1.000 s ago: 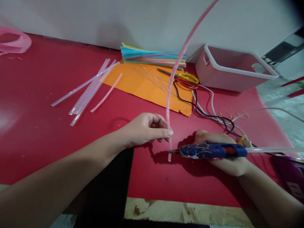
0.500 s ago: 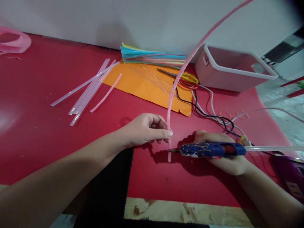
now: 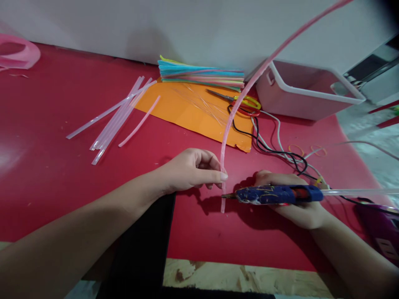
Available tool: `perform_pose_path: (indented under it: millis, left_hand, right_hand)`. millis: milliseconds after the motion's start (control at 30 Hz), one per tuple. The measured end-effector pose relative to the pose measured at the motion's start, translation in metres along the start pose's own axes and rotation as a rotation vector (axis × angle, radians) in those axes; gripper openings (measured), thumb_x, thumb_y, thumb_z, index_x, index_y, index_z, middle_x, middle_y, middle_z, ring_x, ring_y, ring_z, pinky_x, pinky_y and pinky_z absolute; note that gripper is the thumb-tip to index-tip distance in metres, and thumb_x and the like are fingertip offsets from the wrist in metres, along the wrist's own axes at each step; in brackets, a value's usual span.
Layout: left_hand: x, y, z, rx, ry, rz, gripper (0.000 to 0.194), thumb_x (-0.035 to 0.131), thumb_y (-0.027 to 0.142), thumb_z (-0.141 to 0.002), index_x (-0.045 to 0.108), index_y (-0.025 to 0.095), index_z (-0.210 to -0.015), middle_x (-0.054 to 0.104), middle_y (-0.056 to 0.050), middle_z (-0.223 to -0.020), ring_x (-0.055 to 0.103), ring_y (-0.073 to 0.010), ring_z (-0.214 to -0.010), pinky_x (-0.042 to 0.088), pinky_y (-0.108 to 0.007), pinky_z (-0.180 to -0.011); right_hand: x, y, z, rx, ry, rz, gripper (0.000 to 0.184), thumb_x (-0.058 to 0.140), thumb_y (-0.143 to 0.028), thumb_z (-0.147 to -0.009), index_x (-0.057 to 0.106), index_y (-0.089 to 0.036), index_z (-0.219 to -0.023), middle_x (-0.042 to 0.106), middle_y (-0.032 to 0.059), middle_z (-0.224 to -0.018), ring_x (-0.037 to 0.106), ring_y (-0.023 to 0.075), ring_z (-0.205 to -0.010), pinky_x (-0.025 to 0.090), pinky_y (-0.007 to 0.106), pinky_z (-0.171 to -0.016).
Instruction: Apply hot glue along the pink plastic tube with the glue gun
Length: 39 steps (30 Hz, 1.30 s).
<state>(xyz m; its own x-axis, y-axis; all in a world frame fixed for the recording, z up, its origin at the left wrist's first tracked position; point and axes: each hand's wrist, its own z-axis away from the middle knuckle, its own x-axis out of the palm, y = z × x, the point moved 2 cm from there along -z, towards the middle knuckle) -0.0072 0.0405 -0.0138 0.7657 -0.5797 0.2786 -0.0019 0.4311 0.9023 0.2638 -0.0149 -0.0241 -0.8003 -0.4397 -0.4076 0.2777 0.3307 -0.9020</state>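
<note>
My left hand [image 3: 199, 169] pinches a long pink pipe cleaner [image 3: 238, 101] near its lower end. The stem rises from my fingers and bends away to the upper right, out of the picture. My right hand [image 3: 289, 207] is wrapped round a blue hot glue gun [image 3: 264, 195], partly hidden beneath it. The gun's nozzle meets or crosses the pipe cleaner just below my left fingertips; I cannot tell if they touch. A clear glue stick [image 3: 358, 192] protrudes from the gun's back. A short pink pipe cleaner piece [image 3: 140, 121] lies to the left.
Several glue sticks [image 3: 115, 116] lie at left on the red table [image 3: 50, 178]. Behind are an orange envelope [image 3: 187, 110], scissors [image 3: 246, 104] and a bundle of coloured pipe cleaners [image 3: 199, 74]. A pink bin [image 3: 299, 97], tangled cords [image 3: 280, 153] and a purple box [image 3: 377, 228] are at right.
The upper part of the long pipe cleaner has swung slightly to the right. Both hands and the glue gun stay almost where they were.
</note>
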Motion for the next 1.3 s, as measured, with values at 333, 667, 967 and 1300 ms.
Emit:
perform_pose_path:
  millis: [333, 667, 967, 1300]
  left_hand:
    - [0.0, 0.0016, 0.0006, -0.015, -0.03, 0.017, 0.027, 0.098, 0.017, -0.067, 0.071, 0.016, -0.069, 0.075, 0.001, -0.065, 0.058, -0.0068, -0.054, 0.042, -0.019, -0.052]
    - [-0.0009, -0.0008, -0.0007, -0.039, -0.065, 0.02, 0.024, 0.097, 0.014, -0.068, 0.074, 0.015, -0.071, 0.077, 0.001, -0.067, 0.06, -0.0068, -0.054, 0.044, -0.017, -0.05]
    - [-0.0007, -0.0013, -0.0013, -0.044, -0.087, 0.032, 0.026, 0.099, 0.016, -0.066, 0.074, 0.016, -0.071, 0.077, 0.001, -0.068, 0.059, -0.0065, -0.052, 0.044, -0.017, -0.049]
    - [0.0009, -0.0001, -0.001, -0.043, -0.084, 0.036, 0.03, 0.101, 0.018, -0.062, 0.072, 0.015, -0.07, 0.073, 0.002, -0.064, 0.061, -0.0075, -0.055, 0.046, -0.019, -0.055]
  right_hand:
    - [0.0, -0.0016, -0.0015, 0.006, 0.005, -0.013, 0.033, 0.07, -0.052, -0.099, 0.079, -0.02, -0.098, 0.071, 0.0069, -0.077, 0.062, 0.0186, -0.064, 0.052, 0.032, -0.06]
    - [-0.0007, -0.0015, -0.0014, 0.014, -0.01, -0.055, 0.032, 0.069, -0.05, -0.101, 0.08, -0.019, -0.102, 0.077, 0.0097, -0.085, 0.071, 0.0207, -0.072, 0.056, 0.032, -0.065]
    - [-0.0015, -0.0012, -0.0016, 0.058, 0.018, -0.063, 0.033, 0.072, -0.05, -0.099, 0.082, -0.019, -0.096, 0.076, 0.0099, -0.08, 0.069, 0.021, -0.066, 0.057, 0.033, -0.062]
    - [0.0007, -0.004, -0.0033, 0.028, 0.007, -0.058, 0.032, 0.07, -0.05, -0.1, 0.08, -0.019, -0.095, 0.077, 0.0097, -0.08, 0.071, 0.0213, -0.067, 0.057, 0.033, -0.061]
